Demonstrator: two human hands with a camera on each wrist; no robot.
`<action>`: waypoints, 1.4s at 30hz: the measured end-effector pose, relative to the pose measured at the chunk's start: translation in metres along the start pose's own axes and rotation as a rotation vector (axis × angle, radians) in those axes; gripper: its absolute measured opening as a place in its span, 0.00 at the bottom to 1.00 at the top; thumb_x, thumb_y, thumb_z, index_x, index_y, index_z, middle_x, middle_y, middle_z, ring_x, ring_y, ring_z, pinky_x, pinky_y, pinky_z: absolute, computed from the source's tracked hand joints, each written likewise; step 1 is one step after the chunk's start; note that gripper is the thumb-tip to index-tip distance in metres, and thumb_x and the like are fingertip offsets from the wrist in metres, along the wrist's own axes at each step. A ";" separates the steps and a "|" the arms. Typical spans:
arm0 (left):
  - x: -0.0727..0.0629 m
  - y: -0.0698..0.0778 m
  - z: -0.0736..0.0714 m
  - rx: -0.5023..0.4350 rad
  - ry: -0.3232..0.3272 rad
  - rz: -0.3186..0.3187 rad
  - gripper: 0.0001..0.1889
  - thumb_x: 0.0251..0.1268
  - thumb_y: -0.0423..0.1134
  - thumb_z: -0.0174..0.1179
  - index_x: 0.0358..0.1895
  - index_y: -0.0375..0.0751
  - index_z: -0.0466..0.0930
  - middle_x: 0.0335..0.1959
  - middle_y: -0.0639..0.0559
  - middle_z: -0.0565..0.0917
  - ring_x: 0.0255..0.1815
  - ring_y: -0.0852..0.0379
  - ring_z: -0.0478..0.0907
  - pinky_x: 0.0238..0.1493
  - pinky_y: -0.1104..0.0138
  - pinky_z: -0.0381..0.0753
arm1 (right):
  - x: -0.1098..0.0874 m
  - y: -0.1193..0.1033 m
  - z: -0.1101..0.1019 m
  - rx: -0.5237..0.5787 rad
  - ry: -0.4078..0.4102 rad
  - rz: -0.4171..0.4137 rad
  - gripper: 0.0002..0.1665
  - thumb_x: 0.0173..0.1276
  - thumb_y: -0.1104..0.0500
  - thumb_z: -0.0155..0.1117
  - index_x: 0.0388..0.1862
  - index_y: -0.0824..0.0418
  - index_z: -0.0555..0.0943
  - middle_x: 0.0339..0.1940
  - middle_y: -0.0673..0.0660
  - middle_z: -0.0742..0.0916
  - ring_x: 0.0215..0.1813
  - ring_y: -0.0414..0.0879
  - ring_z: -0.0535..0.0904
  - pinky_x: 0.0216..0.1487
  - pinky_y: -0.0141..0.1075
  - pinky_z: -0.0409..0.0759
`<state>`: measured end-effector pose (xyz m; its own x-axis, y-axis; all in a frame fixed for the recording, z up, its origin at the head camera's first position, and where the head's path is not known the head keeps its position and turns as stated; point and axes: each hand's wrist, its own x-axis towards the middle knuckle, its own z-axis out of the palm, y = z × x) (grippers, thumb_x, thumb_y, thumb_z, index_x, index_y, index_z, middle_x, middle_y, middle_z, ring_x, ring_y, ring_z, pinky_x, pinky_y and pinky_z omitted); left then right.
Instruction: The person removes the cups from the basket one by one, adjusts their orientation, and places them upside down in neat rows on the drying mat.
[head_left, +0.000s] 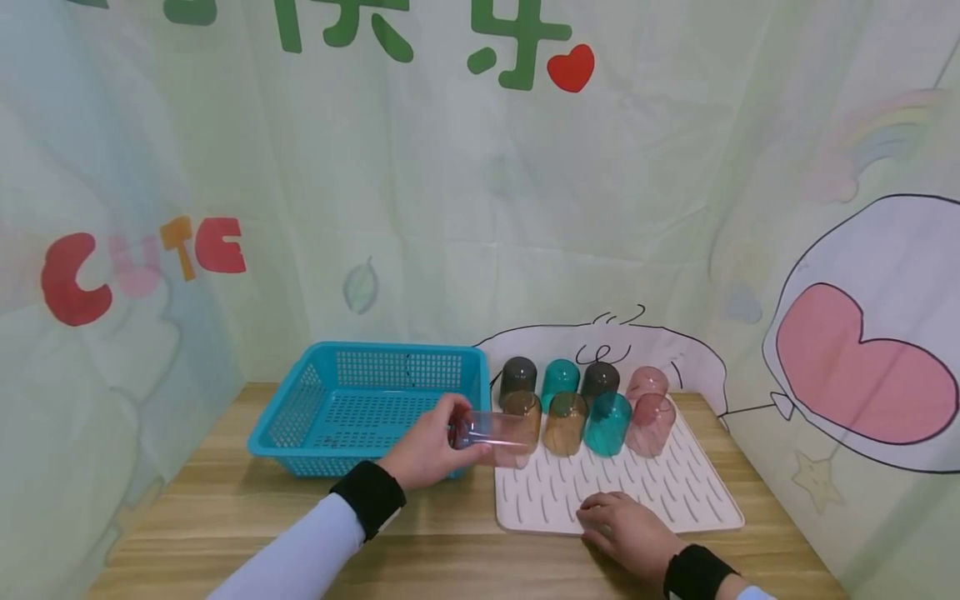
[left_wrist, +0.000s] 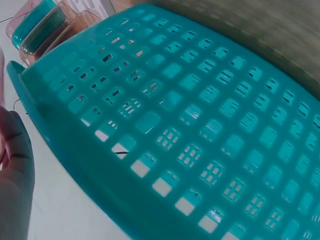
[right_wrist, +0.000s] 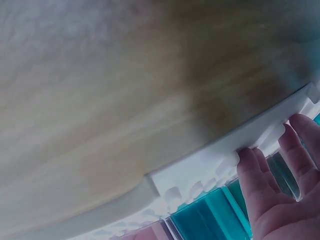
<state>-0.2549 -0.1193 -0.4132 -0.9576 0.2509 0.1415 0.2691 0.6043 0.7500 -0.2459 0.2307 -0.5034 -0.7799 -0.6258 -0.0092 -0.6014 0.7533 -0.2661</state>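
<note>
My left hand (head_left: 429,450) grips a clear pink cup (head_left: 497,429) around its base end, fingers behind and thumb in front. The cup lies on its side in the air, its far end overlapping the mat's left part in the head view. At the left wrist view's edge only part of this hand (left_wrist: 16,175) shows. My right hand (head_left: 628,533) rests at the front edge of a white ribbed drying mat (head_left: 607,496), fingers loosely bent and holding nothing. In the right wrist view its fingertips (right_wrist: 246,156) lie along the mat's rim.
Upside-down cups stand in two rows at the mat's back: grey (head_left: 517,377), teal (head_left: 607,425), amber (head_left: 566,425) and pink (head_left: 649,425). A blue perforated basket (head_left: 300,462) sits left of the mat on the wooden table (head_left: 225,525). A printed curtain (head_left: 600,208) hangs close behind.
</note>
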 end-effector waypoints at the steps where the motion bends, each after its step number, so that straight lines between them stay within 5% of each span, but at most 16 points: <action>1: 0.000 0.000 0.001 0.001 -0.001 0.002 0.36 0.60 0.58 0.72 0.63 0.44 0.66 0.50 0.45 0.80 0.47 0.52 0.74 0.49 0.62 0.83 | 0.001 0.001 0.000 -0.002 -0.003 -0.001 0.19 0.73 0.46 0.64 0.57 0.53 0.87 0.55 0.49 0.86 0.60 0.51 0.80 0.63 0.52 0.79; 16: -0.002 0.004 0.011 0.027 -0.051 0.022 0.34 0.61 0.59 0.70 0.61 0.47 0.65 0.49 0.50 0.79 0.47 0.53 0.76 0.49 0.61 0.87 | 0.002 0.002 -0.004 0.043 -0.046 0.015 0.19 0.74 0.46 0.64 0.58 0.51 0.86 0.57 0.49 0.86 0.62 0.51 0.80 0.64 0.53 0.79; 19: -0.002 0.004 0.012 0.020 -0.056 0.024 0.32 0.62 0.57 0.70 0.61 0.47 0.66 0.49 0.51 0.79 0.47 0.53 0.76 0.50 0.60 0.87 | 0.004 -0.004 -0.012 0.068 0.007 0.059 0.18 0.73 0.48 0.65 0.57 0.52 0.85 0.56 0.50 0.86 0.60 0.50 0.81 0.63 0.53 0.80; 22: -0.001 0.003 0.013 0.011 -0.064 0.024 0.32 0.63 0.56 0.70 0.61 0.47 0.66 0.49 0.50 0.78 0.47 0.53 0.76 0.50 0.60 0.87 | 0.009 -0.017 -0.027 0.047 0.158 0.076 0.19 0.71 0.50 0.69 0.58 0.53 0.84 0.56 0.49 0.86 0.59 0.47 0.82 0.61 0.50 0.82; 26: -0.002 0.002 0.014 0.005 -0.071 0.025 0.32 0.62 0.56 0.70 0.61 0.47 0.66 0.49 0.50 0.78 0.47 0.53 0.76 0.49 0.60 0.87 | 0.022 -0.040 -0.054 -0.021 0.385 -0.036 0.29 0.67 0.49 0.73 0.66 0.50 0.78 0.61 0.48 0.83 0.62 0.45 0.81 0.61 0.44 0.84; 29: -0.002 0.001 0.013 -0.001 -0.076 0.028 0.33 0.62 0.57 0.70 0.61 0.46 0.66 0.48 0.51 0.78 0.47 0.53 0.76 0.48 0.61 0.87 | 0.034 -0.059 -0.071 -0.059 0.454 -0.170 0.37 0.65 0.45 0.74 0.72 0.47 0.74 0.66 0.49 0.80 0.66 0.46 0.78 0.60 0.44 0.84; 36: -0.004 0.002 0.011 -0.016 -0.101 0.038 0.34 0.60 0.61 0.70 0.60 0.47 0.66 0.43 0.51 0.79 0.42 0.55 0.75 0.41 0.68 0.83 | 0.065 -0.095 -0.079 -0.166 0.362 -0.382 0.48 0.64 0.39 0.73 0.80 0.39 0.63 0.71 0.54 0.76 0.66 0.50 0.78 0.57 0.44 0.86; 42: -0.004 0.004 0.012 -0.024 -0.116 0.043 0.36 0.60 0.61 0.70 0.62 0.45 0.65 0.45 0.48 0.81 0.42 0.55 0.75 0.40 0.70 0.82 | 0.075 -0.108 -0.074 -0.271 0.328 -0.391 0.51 0.63 0.36 0.72 0.81 0.36 0.59 0.71 0.55 0.76 0.66 0.49 0.80 0.58 0.45 0.85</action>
<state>-0.2484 -0.1089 -0.4187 -0.9266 0.3627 0.0994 0.3058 0.5729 0.7605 -0.2526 0.1170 -0.4044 -0.4778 -0.8052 0.3513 -0.8449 0.5307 0.0671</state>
